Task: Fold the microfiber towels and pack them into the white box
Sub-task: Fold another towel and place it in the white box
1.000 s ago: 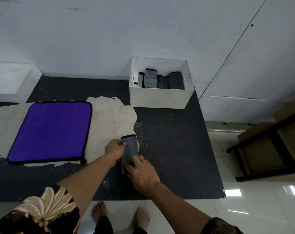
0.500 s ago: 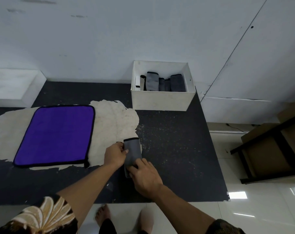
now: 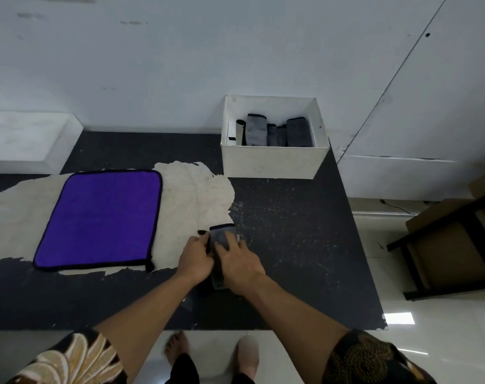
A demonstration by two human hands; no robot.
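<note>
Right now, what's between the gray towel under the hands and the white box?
Head view: only bare, scuffed black tabletop between the gray towel and the white box.

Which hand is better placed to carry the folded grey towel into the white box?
Probably right: the right hand lies over the grey towel, and the white box stands ahead on that side; the left hand holds the towel's left edge.
</note>
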